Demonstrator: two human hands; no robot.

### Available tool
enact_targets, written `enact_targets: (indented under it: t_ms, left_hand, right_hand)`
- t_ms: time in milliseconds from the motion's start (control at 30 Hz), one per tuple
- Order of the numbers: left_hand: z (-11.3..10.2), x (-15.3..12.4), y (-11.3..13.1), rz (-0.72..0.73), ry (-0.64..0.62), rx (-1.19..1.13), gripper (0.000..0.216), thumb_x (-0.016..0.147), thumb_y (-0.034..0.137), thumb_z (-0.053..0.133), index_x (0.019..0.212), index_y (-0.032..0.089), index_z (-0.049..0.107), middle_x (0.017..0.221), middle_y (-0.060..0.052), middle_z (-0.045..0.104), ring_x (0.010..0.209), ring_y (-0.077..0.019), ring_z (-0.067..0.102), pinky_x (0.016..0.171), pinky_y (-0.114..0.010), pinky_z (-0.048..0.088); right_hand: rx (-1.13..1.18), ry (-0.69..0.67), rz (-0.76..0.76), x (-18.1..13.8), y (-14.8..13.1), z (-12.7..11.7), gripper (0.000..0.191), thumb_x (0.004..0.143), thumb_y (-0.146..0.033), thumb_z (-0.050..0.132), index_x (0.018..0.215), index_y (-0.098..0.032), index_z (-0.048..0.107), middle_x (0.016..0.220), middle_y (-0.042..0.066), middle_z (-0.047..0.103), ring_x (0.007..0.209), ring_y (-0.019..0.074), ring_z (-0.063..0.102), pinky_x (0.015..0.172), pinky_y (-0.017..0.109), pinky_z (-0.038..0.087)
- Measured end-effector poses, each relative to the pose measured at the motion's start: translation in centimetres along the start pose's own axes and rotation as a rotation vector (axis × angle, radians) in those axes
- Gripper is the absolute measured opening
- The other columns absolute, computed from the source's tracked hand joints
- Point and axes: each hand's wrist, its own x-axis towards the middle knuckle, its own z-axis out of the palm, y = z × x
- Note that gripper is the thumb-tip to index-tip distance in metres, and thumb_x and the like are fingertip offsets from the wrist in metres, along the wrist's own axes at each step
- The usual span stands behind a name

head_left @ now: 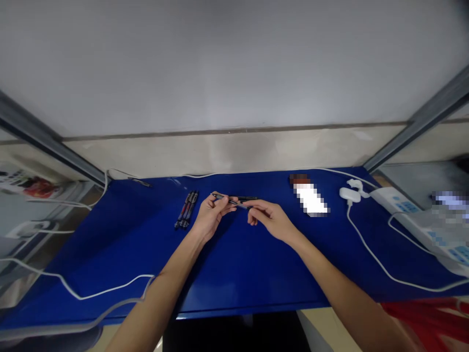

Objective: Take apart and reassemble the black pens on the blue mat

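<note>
My left hand (pixel 211 217) pinches a slim dark pen (pixel 234 201) between thumb and fingers above the blue table. The fingers of my right hand (pixel 273 220) are closed at the pen's other end, which looks thinner and paler; whether that part is separate from the barrel I cannot tell. Just behind my hands lies another dark pen (pixel 251 198), partly hidden. Left of my left hand, several dark pens with reddish marks (pixel 186 210) rest side by side on the table.
A single pen (pixel 139 182) lies at the table's back left. To the right are a blurred-out phone-like object (pixel 309 195), a white charger (pixel 349 194) with its cable, and a white power strip (pixel 421 225). White cable (pixel 80 297) crosses the left side.
</note>
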Motion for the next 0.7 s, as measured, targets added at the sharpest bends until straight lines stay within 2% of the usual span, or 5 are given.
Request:
enact_targets:
  t_ms: [167, 300, 367, 467, 700]
  left_hand:
    - [0.4, -0.5, -0.5, -0.073, -0.078, 0.199, 0.029, 0.073, 0.036, 0.08, 0.082, 0.013, 0.065, 0.072, -0.005, 0.071, 0.062, -0.0146, 0.066, 0.06, -0.026, 0.052]
    - [1.7, -1.3, -1.2, -0.165, -0.171, 0.282, 0.027, 0.073, 0.036, 0.079, 0.077, 0.013, 0.065, 0.062, -0.003, 0.068, 0.054, -0.0107, 0.06, 0.059, -0.023, 0.048]
    - [2.3, -1.6, -1.6, -0.175, -0.191, 0.297, 0.028, 0.073, 0.036, 0.079, 0.076, 0.013, 0.064, 0.062, -0.004, 0.069, 0.055, -0.0111, 0.06, 0.06, -0.024, 0.048]
    - [2.7, -1.8, -2.1, -0.161, -0.212, 0.331, 0.028, 0.075, 0.038, 0.077, 0.074, 0.014, 0.062, 0.061, -0.004, 0.069, 0.055, -0.0115, 0.059, 0.059, -0.024, 0.046]
    - [2.4, -1.9, -3.0, -0.145, -0.258, 0.451, 0.03, 0.076, 0.041, 0.075, 0.075, 0.015, 0.06, 0.063, -0.002, 0.069, 0.056, -0.0111, 0.059, 0.06, -0.023, 0.042]
  right_hand:
    - [0.174, 0.307, -0.023, 0.4, 0.0, -0.8, 0.021, 0.089, -0.039, 0.062, 0.099, -0.022, 0.071, 0.061, -0.002, 0.056, 0.061, 0.014, 0.053, 0.064, 0.032, 0.046]
    - [0.443, 0.436, 0.03, 0.9, 0.2, 0.0, 0.03, 0.089, -0.05, 0.057, 0.087, -0.022, 0.068, 0.08, 0.003, 0.06, 0.073, 0.0168, 0.053, 0.071, 0.032, 0.046]
    - [0.603, 0.398, 0.083, 1.1, 0.3, 0.7, 0.036, 0.088, -0.057, 0.053, 0.079, -0.023, 0.062, 0.091, 0.005, 0.06, 0.082, 0.0192, 0.055, 0.076, 0.033, 0.047]
    - [0.84, 0.275, 0.142, 1.0, 0.3, 1.5, 0.043, 0.089, -0.062, 0.047, 0.071, -0.024, 0.051, 0.074, 0.002, 0.051, 0.07, 0.0193, 0.05, 0.074, 0.036, 0.047]
    - [1.096, 0.208, 0.121, 0.4, -0.3, 1.5, 0.04, 0.095, -0.044, 0.036, 0.062, -0.022, 0.039, 0.061, -0.004, 0.024, 0.054, 0.0144, 0.027, 0.059, 0.031, 0.039]
